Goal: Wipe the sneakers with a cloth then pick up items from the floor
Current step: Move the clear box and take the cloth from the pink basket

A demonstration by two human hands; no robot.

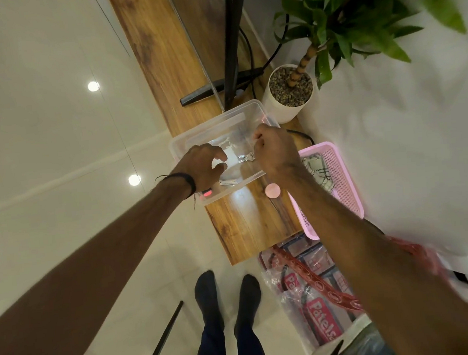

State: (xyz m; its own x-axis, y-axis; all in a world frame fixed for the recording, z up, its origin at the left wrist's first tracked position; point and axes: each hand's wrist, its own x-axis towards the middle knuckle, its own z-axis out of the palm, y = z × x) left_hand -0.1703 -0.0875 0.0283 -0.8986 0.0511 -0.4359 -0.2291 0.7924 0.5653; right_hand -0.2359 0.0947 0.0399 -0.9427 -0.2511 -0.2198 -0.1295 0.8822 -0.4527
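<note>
The right hand (274, 152) pinches a small bunch of keys (246, 157) over the clear plastic bin (184, 142) on the wooden counter (247, 218). The left hand (202, 166), grip loosely curled and holding nothing, hovers just beside them. On the floor a plastic bag (321, 311) reads "Patels".

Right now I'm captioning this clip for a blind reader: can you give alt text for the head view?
Seen from above, a person's two hands reach into a clear plastic bin on a wooden bench: the right hand pinches a small bunch of keys, the left hand hovers curled beside it. A pink basket and a potted plant stand nearby.
</note>
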